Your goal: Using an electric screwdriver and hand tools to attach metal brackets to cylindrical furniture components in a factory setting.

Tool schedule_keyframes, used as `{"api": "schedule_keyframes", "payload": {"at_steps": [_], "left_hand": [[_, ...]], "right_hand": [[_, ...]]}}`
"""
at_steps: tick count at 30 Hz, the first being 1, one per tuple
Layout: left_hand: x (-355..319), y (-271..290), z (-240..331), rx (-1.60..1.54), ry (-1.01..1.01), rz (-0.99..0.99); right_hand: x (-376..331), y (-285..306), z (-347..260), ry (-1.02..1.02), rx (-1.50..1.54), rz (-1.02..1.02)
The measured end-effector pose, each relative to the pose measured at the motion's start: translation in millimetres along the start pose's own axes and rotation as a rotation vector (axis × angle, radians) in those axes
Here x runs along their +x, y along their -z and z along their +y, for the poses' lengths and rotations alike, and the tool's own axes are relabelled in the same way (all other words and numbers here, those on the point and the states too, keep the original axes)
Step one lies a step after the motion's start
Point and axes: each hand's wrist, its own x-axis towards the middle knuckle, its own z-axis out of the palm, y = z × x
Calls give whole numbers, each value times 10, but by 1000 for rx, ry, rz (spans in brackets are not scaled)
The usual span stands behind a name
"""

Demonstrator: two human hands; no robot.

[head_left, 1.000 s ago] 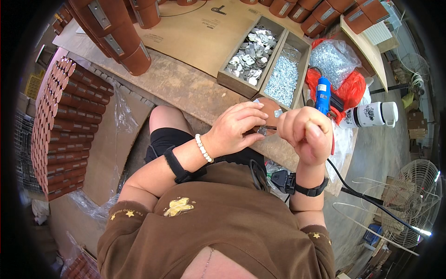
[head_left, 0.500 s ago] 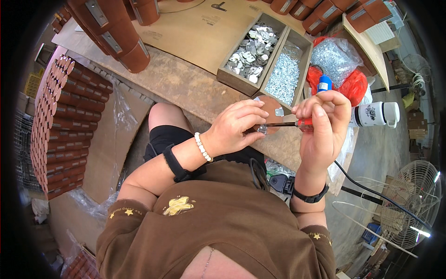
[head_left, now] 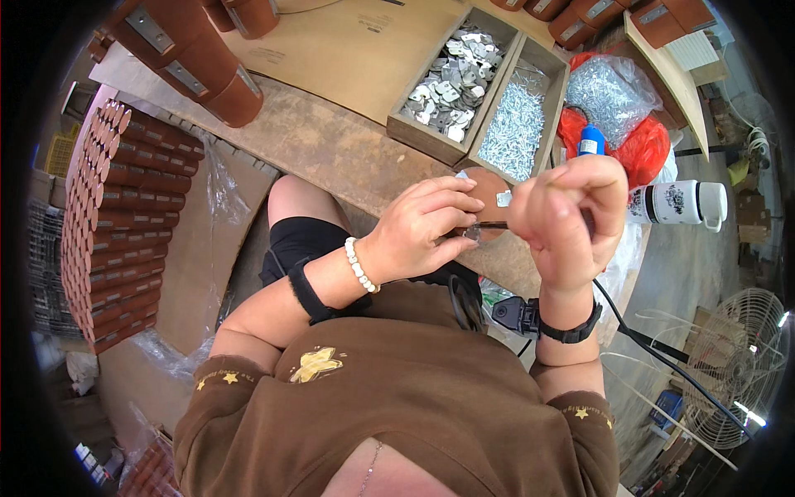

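Note:
My left hand [head_left: 424, 222] is closed on a round reddish-brown piece [head_left: 487, 186] over the table's near edge. A small shiny metal plate [head_left: 503, 199] shows on the piece's face, and another metal bit is by my left fingertips. My right hand [head_left: 571, 217], partly blurred, is wrapped round a screwdriver, whose handle the fingers mostly hide. The dark screwdriver shaft [head_left: 494, 224] points left, with its tip at the metal near my left thumb. Beyond my hands, a two-part wooden box [head_left: 431, 142] holds flat metal plates [head_left: 454, 83] and silvery screws [head_left: 511, 120].
Stacked reddish-brown cylinders [head_left: 203, 74] stand at the table's far left, and a large stack [head_left: 132, 224] is left of my legs. On the right are a bag of screws [head_left: 609, 99], a blue-topped item [head_left: 591, 141], a white bottle [head_left: 675, 203] and a fan [head_left: 737, 364].
My right hand has turned, and its fingers now cover the red screwdriver handle that showed before. My left hand still holds the round piece in nearly the same place. The view has shifted slightly.

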Motion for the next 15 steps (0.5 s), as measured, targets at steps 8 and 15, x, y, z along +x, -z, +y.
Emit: {"api": "schedule_keyframes", "payload": {"at_steps": [8,15], "left_hand": [[18,18,12,-28,-18,-7],[48,99,53,17,-45,-105]], "right_hand": [[22,117,-49,-113,222,-146],[-119,121,-25,5,194,13]]}}
